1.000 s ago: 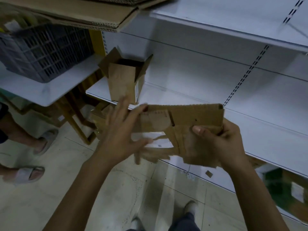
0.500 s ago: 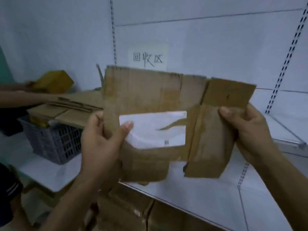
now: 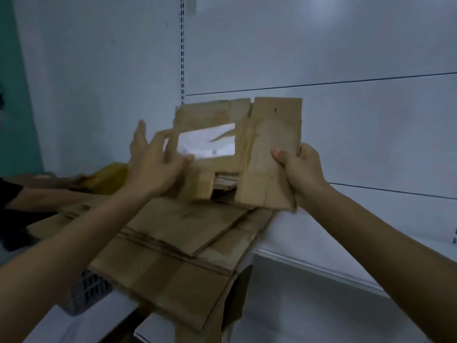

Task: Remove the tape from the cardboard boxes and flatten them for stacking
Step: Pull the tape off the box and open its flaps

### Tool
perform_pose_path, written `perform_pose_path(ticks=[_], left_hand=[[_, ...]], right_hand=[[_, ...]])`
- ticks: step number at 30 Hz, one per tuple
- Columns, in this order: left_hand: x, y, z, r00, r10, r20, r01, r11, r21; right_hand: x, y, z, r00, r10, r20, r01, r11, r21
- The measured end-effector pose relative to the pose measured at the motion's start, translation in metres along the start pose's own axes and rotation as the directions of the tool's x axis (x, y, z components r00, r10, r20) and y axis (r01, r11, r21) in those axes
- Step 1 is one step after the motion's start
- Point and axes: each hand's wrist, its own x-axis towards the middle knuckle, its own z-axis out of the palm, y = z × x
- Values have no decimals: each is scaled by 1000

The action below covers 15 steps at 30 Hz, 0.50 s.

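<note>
White shelving panel (image 3: 346, 58) behind; flattened box (image 3: 269, 154) hangs just over the cardboard stack (image 3: 173, 243), likely for stacking; right hand (image 3: 300, 174) clamps its right edge, left hand (image 3: 153, 167) fingers spread, steadying left edge.

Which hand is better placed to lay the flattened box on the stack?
Probably the right hand: it grips the box, thumb in front; the left hand, fingers spread, only touches its edge.

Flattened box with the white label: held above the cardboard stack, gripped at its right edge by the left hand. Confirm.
Not the left hand: the head view shows the right hand gripping the right edge of the flattened box, above the cardboard stack.
</note>
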Motion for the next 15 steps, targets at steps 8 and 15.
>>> perform_pose_path(ticks=[8, 15], left_hand=[[106, -23, 84, 943, 75, 324, -177, 938, 299], [84, -110, 202, 635, -315, 706, -87, 878, 470]], right_hand=[[107, 59, 121, 927, 329, 180, -363, 909, 205], [138, 154, 135, 873, 316, 370, -171, 911, -374]])
